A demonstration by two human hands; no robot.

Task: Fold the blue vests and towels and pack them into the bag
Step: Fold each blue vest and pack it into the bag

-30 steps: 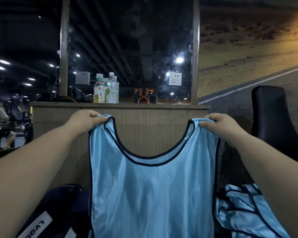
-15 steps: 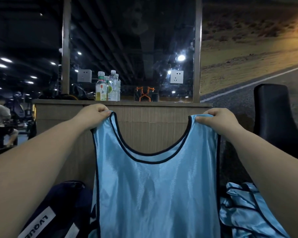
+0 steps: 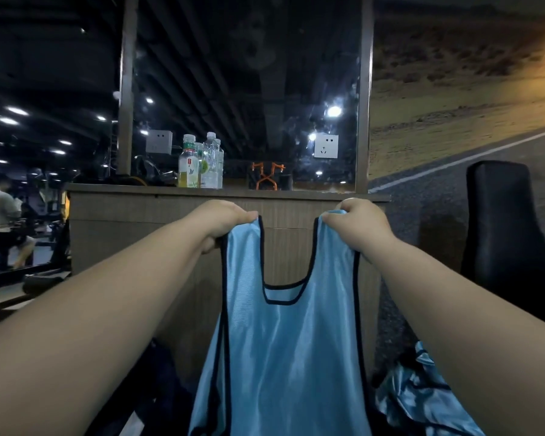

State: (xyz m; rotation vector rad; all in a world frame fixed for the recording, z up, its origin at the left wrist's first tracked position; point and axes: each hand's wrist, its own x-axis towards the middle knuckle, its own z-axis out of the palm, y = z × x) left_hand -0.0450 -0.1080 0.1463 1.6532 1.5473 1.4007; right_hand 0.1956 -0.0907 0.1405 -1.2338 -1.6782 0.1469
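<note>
A light blue vest [image 3: 290,357] with black trim hangs upright in front of me, held up by its two shoulder straps. My left hand [image 3: 224,220] grips the left strap and my right hand [image 3: 356,225] grips the right strap, the two hands close together so the neck opening is narrow. More crumpled blue vests [image 3: 419,394] lie at the lower right. The dark bag [image 3: 158,388] shows at the lower left, mostly hidden behind my left arm and the vest.
A wooden counter [image 3: 158,209] stands straight ahead with several drink bottles [image 3: 200,165] and an orange item [image 3: 266,176] on top. A black padded seat [image 3: 504,247] is at the right. A person sits far off at the left edge.
My hands have moved toward each other, narrowing the vest's neck opening. The vest now hangs in a slimmer shape, and the bag is more covered.
</note>
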